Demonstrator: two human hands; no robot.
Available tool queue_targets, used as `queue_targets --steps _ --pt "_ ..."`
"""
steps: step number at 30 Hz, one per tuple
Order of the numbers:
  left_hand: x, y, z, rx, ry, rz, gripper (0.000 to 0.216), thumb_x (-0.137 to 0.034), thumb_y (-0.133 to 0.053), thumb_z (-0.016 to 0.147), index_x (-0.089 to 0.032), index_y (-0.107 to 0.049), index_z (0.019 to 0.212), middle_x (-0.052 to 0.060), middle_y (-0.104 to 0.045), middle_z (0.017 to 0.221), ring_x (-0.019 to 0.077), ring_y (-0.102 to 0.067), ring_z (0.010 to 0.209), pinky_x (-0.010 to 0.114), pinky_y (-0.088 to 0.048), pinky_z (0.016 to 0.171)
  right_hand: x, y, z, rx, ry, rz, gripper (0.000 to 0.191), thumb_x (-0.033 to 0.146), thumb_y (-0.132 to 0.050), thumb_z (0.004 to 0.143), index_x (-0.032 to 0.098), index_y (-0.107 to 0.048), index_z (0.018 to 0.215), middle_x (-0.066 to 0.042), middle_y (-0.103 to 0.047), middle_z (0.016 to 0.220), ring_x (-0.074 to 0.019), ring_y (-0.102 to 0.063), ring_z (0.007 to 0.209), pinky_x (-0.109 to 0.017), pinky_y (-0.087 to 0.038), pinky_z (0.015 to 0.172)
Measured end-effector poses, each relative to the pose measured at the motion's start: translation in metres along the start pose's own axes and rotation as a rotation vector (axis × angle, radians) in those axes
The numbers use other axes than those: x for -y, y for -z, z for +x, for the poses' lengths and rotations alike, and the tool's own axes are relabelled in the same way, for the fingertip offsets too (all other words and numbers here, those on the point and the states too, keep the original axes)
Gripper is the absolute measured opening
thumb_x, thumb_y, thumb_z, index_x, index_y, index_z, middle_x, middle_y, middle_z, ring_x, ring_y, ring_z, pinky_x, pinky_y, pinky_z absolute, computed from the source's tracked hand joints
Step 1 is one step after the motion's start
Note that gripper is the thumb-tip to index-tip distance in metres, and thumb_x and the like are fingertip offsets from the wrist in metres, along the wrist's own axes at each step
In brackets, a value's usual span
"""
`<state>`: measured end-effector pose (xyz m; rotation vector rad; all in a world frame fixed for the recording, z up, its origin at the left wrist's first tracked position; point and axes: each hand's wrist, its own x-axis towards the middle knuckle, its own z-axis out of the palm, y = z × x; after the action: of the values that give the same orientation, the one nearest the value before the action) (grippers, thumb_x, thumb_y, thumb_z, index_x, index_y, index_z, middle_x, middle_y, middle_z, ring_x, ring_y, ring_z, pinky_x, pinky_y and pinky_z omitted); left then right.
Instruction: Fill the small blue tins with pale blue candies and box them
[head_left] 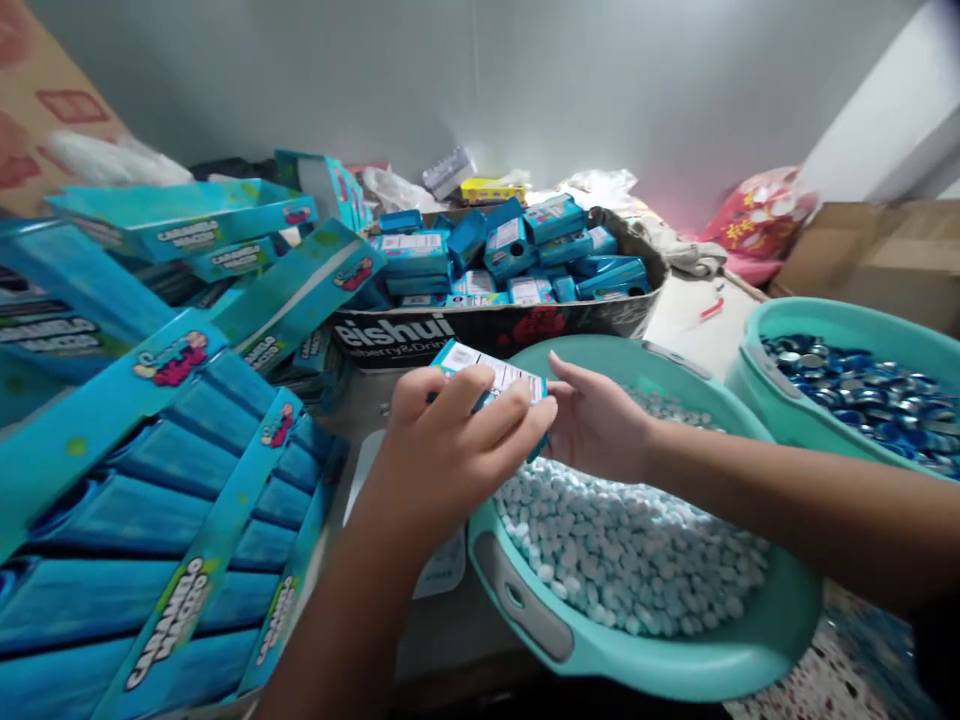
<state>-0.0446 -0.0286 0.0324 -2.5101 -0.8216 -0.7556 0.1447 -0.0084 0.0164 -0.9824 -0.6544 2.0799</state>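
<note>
Head view: at the dial's centre, the left hand (472, 435) curls over a small card box (511, 373), pinching it. The right hand (600, 415) meets its three-o'clock end, thumb apart, fingertips partly hidden; whether it grips, I cannot tell. The step appears to be positioning the box; the next move calls for light pressure on thin card. Smooth, rounded pale pellets (637, 550) lie in a plastic tub (795, 625) toward four o'clock.
</note>
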Motion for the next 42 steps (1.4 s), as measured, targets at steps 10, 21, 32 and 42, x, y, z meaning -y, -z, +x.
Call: queue_targets --steps 10,21,32,42 --pt "0.021 -0.025 -0.032 -0.198 0.016 0.016 0.043 -0.015 -0.069 0.083 -0.027 -0.061 0.123 0.004 -0.073 0.11 0.0244 -0.063 0.094 0.04 -0.046 0.088 0.002 0.008 0.002 -0.191 0.271 -0.498 0.054 0.059 -0.038 0.098 0.016 -0.07 0.095 -0.012 -0.07 0.109 -0.026 -0.062 0.108 -0.046 -0.039 0.108" --pt "0.067 0.007 -0.055 0.441 1.009 -0.482 0.05 -0.05 -0.074 0.071 -0.026 -0.063 0.112 0.001 -0.072 0.104 0.0259 -0.069 0.089 0.032 -0.055 0.07 0.005 0.008 -0.01 -0.15 0.255 -1.024 0.056 0.061 -0.04 0.097 0.024 -0.06 0.134 -0.005 -0.051 0.148 -0.0292 -0.038 0.142 -0.049 -0.022 0.121" --pt "0.055 0.01 -0.059 -0.475 0.849 -0.117 0.016 -0.039 -0.064 0.088 -0.024 -0.069 0.091 0.002 -0.072 0.084 0.0187 -0.068 0.079 0.034 -0.055 0.077 -0.007 0.017 -0.003 -0.129 0.057 -0.783 0.051 0.06 -0.053 0.092 0.027 -0.062 0.129 -0.004 -0.047 0.152 -0.029 -0.045 0.137 -0.048 -0.033 0.116" --pt "0.062 0.002 -0.055 -0.287 0.79 -0.072 0.015 -0.034 -0.057 0.093 -0.024 -0.064 0.085 0.002 -0.068 0.086 0.0187 -0.064 0.085 0.031 -0.05 0.077 -0.009 0.015 -0.002 -0.144 0.023 -0.703 0.042 0.047 -0.053 0.095 0.027 -0.056 0.132 -0.007 -0.061 0.133 -0.0254 -0.055 0.123 -0.041 -0.04 0.103"
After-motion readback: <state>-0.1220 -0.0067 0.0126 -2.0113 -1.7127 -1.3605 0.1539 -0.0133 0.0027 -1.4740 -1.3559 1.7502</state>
